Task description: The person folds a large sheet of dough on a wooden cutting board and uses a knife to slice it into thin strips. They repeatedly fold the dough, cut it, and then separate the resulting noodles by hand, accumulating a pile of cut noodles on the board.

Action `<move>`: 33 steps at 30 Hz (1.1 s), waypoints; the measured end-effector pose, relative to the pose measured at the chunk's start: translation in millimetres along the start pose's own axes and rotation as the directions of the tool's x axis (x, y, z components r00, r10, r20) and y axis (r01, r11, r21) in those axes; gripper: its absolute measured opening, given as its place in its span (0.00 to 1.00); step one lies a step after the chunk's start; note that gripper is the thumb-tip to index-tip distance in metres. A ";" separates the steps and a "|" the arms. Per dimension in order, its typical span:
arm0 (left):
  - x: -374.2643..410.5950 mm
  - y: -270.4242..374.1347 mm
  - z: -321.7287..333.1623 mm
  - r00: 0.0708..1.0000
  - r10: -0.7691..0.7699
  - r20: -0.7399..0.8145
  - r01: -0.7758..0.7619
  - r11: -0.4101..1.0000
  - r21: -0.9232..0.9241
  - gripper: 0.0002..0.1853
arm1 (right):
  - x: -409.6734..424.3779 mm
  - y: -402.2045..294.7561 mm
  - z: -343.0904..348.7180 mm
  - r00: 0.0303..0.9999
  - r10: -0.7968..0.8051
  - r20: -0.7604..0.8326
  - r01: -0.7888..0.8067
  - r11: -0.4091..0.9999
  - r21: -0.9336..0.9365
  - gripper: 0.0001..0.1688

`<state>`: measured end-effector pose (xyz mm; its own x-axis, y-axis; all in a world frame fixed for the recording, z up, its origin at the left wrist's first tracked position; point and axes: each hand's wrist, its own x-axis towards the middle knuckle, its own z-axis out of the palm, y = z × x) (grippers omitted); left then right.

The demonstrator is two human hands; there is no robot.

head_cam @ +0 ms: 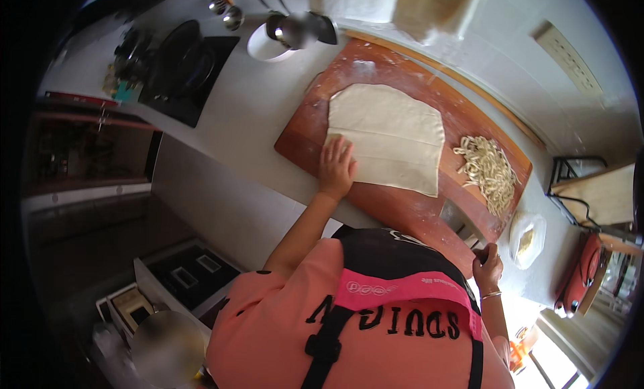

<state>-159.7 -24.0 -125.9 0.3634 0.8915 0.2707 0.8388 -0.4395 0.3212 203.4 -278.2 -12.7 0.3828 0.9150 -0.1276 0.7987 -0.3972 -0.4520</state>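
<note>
A large flat sheet of dough [387,132] with faint crosswise crease lines lies on a floured reddish wooden board [307,132]. My left hand [338,167] rests palm down on the sheet's near left corner and grips nothing. At the board's near right side, my right hand [488,268] is closed around the dark handle of a broad-bladed kitchen knife [454,217]. Its blade is over the board, just beyond the dough's near right corner; whether it touches the board I cannot tell. A heap of cut noodles [487,175] sits on the right part of the board.
Right of the board are a white plastic bag or tub [527,240] with pale contents, a red appliance [578,275] and a wooden board in a black rack [593,195]. A utensil holder [266,46] and a black pan [181,56] stand left. Below is an open drawer [188,275].
</note>
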 end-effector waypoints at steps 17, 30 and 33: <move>2.0 8.3 -16.3 0.977 -0.180 0.111 0.173 0.982 0.073 0.36 | 224.6 -261.6 80.2 0.621 -0.699 0.354 0.775 0.614 -0.148 0.07; 12.1 12.4 -22.9 0.969 -0.226 0.101 0.229 0.973 -0.014 0.36 | 232.8 -263.9 94.1 0.618 -0.637 0.461 0.767 0.619 -0.171 0.07; 12.2 11.9 -23.1 0.969 -0.224 0.105 0.226 0.974 -0.015 0.36 | 233.2 -258.1 95.8 0.624 -0.641 0.448 0.756 0.640 -0.136 0.09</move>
<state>-154.6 -20.9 -97.8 0.2071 0.9737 0.0950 0.8934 -0.2278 0.3873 42.0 44.4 -10.4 -0.4810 0.8569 -0.1855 0.8641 0.4276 -0.2654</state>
